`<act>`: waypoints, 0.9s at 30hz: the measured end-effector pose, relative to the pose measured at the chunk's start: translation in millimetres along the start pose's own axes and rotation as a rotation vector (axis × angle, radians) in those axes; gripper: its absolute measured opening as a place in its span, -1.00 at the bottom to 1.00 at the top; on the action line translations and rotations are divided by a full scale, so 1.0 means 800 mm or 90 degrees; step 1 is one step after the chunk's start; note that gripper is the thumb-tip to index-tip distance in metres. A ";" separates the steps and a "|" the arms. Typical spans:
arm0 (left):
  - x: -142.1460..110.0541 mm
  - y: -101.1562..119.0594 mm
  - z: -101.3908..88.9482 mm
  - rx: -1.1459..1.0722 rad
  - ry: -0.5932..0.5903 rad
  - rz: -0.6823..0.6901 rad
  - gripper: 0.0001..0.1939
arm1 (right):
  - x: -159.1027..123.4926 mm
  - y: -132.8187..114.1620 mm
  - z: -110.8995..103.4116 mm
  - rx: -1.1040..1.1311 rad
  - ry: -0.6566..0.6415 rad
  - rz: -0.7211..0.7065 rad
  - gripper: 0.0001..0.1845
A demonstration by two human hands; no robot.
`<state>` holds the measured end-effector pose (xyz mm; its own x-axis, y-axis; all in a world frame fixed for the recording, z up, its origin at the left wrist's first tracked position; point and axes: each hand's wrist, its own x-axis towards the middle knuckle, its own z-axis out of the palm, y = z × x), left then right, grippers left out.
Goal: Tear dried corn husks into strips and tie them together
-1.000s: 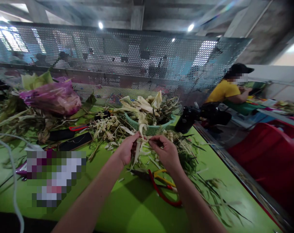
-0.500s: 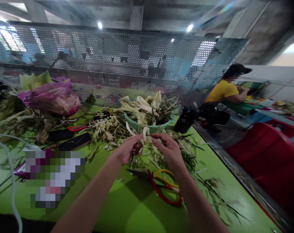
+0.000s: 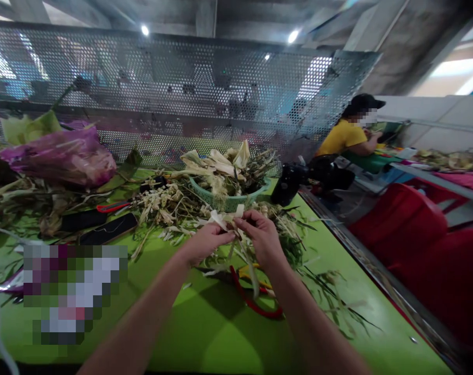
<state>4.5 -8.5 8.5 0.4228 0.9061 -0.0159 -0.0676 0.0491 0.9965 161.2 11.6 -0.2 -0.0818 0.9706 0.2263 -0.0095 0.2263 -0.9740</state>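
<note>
Pale dried husk strips point(image 3: 219, 221) are pinched between my two hands over the near side of the basket. My left hand point(image 3: 208, 240) has thumb and fingers closed on them from the left. From the right, my right hand point(image 3: 260, 235) grips the same strips with thumb and forefinger. One long strip hangs below the hands, across the scissors point(image 3: 255, 304), whose handles are red and yellow. Just beyond the hands stands a green basket point(image 3: 236, 202) heaped with dried husks point(image 3: 224, 164). How the strips cross between my fingertips is partly hidden.
Dried stalks point(image 3: 162, 203) lie left of the basket, near a red-handled cutter point(image 3: 113, 207) and a dark phone-like slab point(image 3: 109, 229). A purple bag point(image 3: 60, 156) stands at the left. A black container point(image 3: 285, 185) is right of the basket. Someone in a yellow shirt point(image 3: 340, 138) sits beyond.
My hands have turned the strips; a long end now hangs down over the scissors. My left fingers are straighter than before. The view has shifted to the right.
</note>
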 end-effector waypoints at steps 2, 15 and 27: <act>0.000 0.000 0.000 0.021 0.018 -0.018 -0.76 | 0.001 -0.002 -0.001 -0.021 -0.001 -0.012 -0.73; 0.009 -0.015 0.005 0.207 -0.009 0.044 -0.82 | -0.008 -0.019 0.002 -0.341 -0.085 -0.245 -0.88; 0.001 -0.007 0.014 0.145 -0.053 0.033 -0.80 | -0.006 -0.012 0.002 -0.162 0.011 -0.089 -0.86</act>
<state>15.2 -12.6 3.5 0.4981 0.8665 0.0333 0.1097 -0.1010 0.9888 160.0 4.4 8.3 -0.0799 0.9291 0.3611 0.2305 0.3696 -0.9001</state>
